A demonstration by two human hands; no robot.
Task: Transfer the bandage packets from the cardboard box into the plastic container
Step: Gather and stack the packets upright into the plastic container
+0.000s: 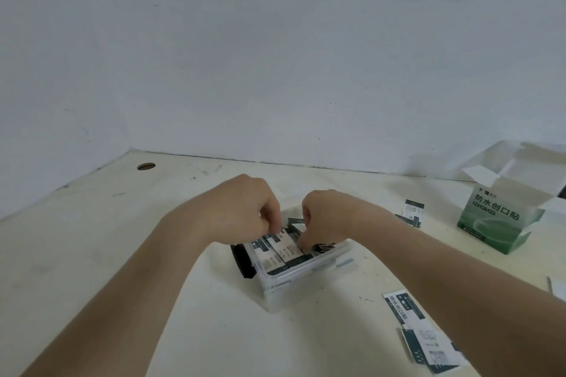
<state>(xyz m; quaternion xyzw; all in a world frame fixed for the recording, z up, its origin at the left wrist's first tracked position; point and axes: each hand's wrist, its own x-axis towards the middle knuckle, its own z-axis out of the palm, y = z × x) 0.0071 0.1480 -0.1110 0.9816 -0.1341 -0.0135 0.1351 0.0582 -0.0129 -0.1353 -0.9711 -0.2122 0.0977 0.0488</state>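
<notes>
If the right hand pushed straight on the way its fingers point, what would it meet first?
Probably the bandage packets in the plastic container; the right hand points down into them, seemingly pinching one.

- Plastic container (294, 281) sat mid-table (122, 254), near the front.
- Bandage packets (284, 249) lay stacked inside it.
- Left hand (242, 208) and right hand (324, 217) were side by side over the container. Left pinched a packet; right fingertips were down among the packets, grip unclear.
- Dark clip (243, 262), probably a latch, was at the container's left end.
- Cardboard box (496, 220) stood far right, behind the container, flaps up.
- Loose packets (413, 213) lay between box and container.
- More packets (404, 307) lay front right, partly under the right forearm.
- Cable hole (146, 166) was at rear left, near the wall (275, 55).
</notes>
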